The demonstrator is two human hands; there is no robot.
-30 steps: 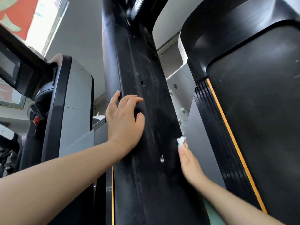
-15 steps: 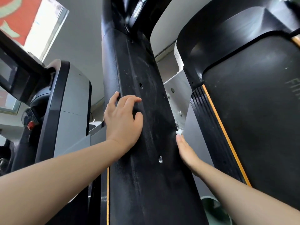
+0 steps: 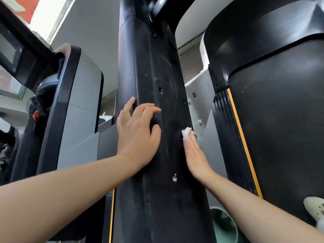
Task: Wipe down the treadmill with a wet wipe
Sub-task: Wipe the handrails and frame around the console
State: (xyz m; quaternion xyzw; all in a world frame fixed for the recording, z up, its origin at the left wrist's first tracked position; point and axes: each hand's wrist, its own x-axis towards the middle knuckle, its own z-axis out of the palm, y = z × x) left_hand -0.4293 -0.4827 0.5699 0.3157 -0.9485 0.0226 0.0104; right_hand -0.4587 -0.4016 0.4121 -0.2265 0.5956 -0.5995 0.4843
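Narrow gap between black upright [image 3: 157,67] and belt deck [image 3: 280,120].

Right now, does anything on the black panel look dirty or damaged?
Yes. The black panel shows pale dusty streaks and specks near its screw holes, above the white wipe. No crack or break is visible.

My left hand [image 3: 138,135] rests flat on the dusty black treadmill upright [image 3: 157,199] — fingers spread. My right hand [image 3: 194,155] presses a crumpled white wet wipe [image 3: 186,132] against the upright's right edge — belt [image 3: 280,128] to the right.
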